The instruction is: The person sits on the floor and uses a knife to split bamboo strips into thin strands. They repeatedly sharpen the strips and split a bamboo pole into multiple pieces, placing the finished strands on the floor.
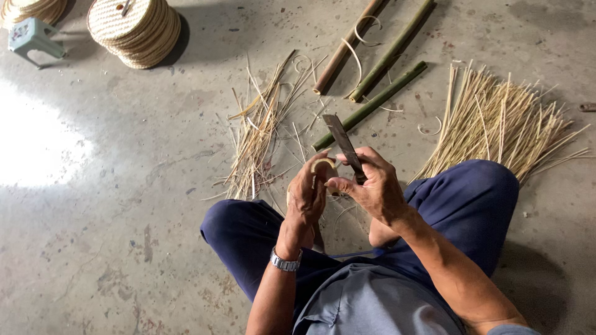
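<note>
Bamboo is the material of almost everything in the head view, the only view given. The right hand (375, 186) is closed around the handle of a flat dark knife (343, 144), whose blade points up and away from the body, so the edge stays away from the fingers. The left hand (308, 195) is pinched together on a thin pale bamboo strip (323, 165), which curls in a small arc just at the base of the blade; held so close, both hands can control the strip against the blade. The person sits low on the concrete floor (124, 205) with knees in blue trousers (472, 205) spread apart, so the work is between the legs and the material lies in front, within reach. I count three bamboo poles (372, 104), lying side by side at an angle above the hands, one brownish and two green. There are two loose heaps of split material: a thin scattered pile of slivers (254, 136) at the left of the poles, and a thicker fan of straight strips (503, 121) at the right, beside the right knee. At the top left stand two stacks of round woven discs (133, 28), one cut by the edge, and one small pale green stool (31, 37). One metal watch (284, 260) is on the left wrist.
</note>
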